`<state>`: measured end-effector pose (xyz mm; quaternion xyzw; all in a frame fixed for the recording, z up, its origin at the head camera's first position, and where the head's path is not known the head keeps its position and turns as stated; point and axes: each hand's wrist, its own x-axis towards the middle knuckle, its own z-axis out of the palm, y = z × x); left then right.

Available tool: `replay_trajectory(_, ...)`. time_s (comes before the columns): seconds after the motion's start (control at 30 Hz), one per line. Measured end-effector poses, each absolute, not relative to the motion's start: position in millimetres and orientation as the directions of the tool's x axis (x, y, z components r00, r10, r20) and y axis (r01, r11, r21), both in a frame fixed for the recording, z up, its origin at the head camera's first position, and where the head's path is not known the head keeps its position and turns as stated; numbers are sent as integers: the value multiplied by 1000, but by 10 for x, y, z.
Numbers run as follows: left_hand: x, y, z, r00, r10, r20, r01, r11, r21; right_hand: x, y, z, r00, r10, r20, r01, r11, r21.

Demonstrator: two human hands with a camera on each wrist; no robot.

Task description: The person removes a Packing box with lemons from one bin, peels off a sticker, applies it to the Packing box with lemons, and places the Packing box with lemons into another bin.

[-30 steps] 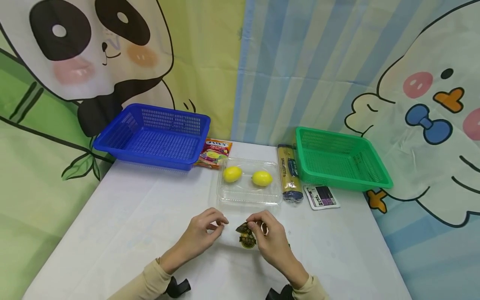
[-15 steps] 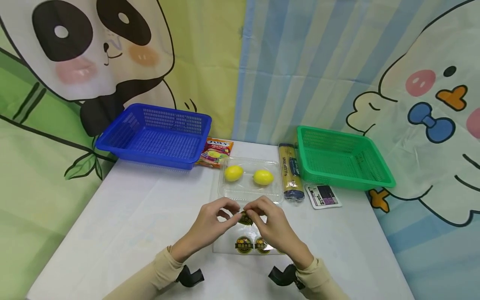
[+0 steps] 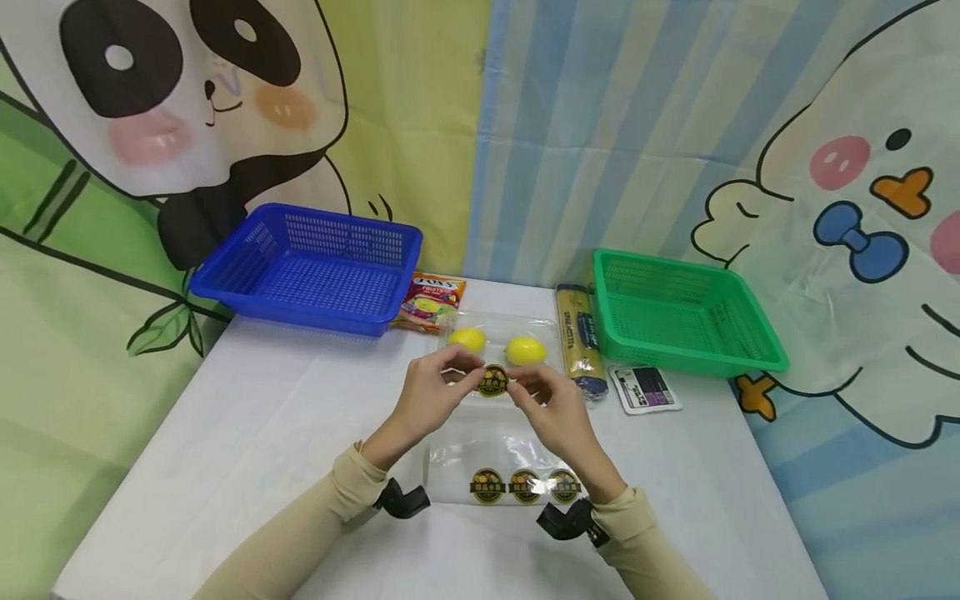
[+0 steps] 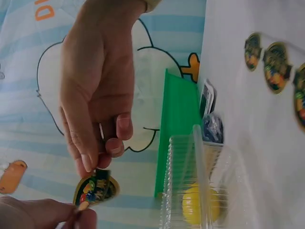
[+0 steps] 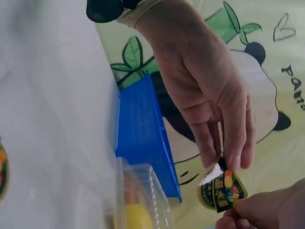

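Note:
A round black-and-gold sticker [image 3: 493, 381] is held up between both hands, in front of the clear plastic box [image 3: 495, 318]. My left hand [image 3: 438, 387] pinches its left edge. On the opposite edge, the fingertips of my right hand [image 3: 553, 408] grip it. The right wrist view shows the sticker [image 5: 221, 192] with a white patch near the left fingertips. Two lemons [image 3: 526, 351] lie in the box; the left one is partly behind my left hand. Below the hands, a glossy sticker sheet [image 3: 457, 454] lies on the table with three stickers [image 3: 524, 486] along its near edge.
A blue basket [image 3: 307, 271] stands at the back left beside a candy bag [image 3: 431, 302]. To the right are a spaghetti pack [image 3: 579, 333], a green basket [image 3: 682, 312] and a small white-and-purple packet [image 3: 645, 389]. A printed curtain [image 3: 600, 125] hangs behind the white table [image 3: 262, 417].
The sticker has come up off the sheet and now faces flat between both hands. Both hands moved forward towards the box; the left hand joined the right in holding the sticker.

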<state>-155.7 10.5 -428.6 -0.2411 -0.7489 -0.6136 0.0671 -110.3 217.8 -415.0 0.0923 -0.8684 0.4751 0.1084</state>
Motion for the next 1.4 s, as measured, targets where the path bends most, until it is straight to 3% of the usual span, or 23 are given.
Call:
replay_trajectory(0.17, -1883, 241, -4298, -912, 297, 282, 348, 195, 917, -1415, 2229, -4204, -975, 14, 223, -180, 541, -822)
replay_trajectory(0.4, -2187, 357, -4347, -932, 281, 228, 298, 236, 925, -1696, 2235, -4208, -982, 72, 176, -104, 573, -813)
replay_trajectory(0.67, -2450, 498, -4437, -960, 259, 104, 203, 394, 897, -2034, 2274, -4239, -991, 136, -13, 94, 611, -786)
replay_trajectory(0.87, -2503, 563, -4439, -969, 242, 55, 175, 513, 840, -2150, 2275, -4352, -993, 121, -14, 91, 660, -746)
replay_trajectory(1.4, -2521, 578, -4407, -960, 276, 52, 215, 603, 768, -2164, 2256, -4385, -991, 130, 17, 78, 692, -718)
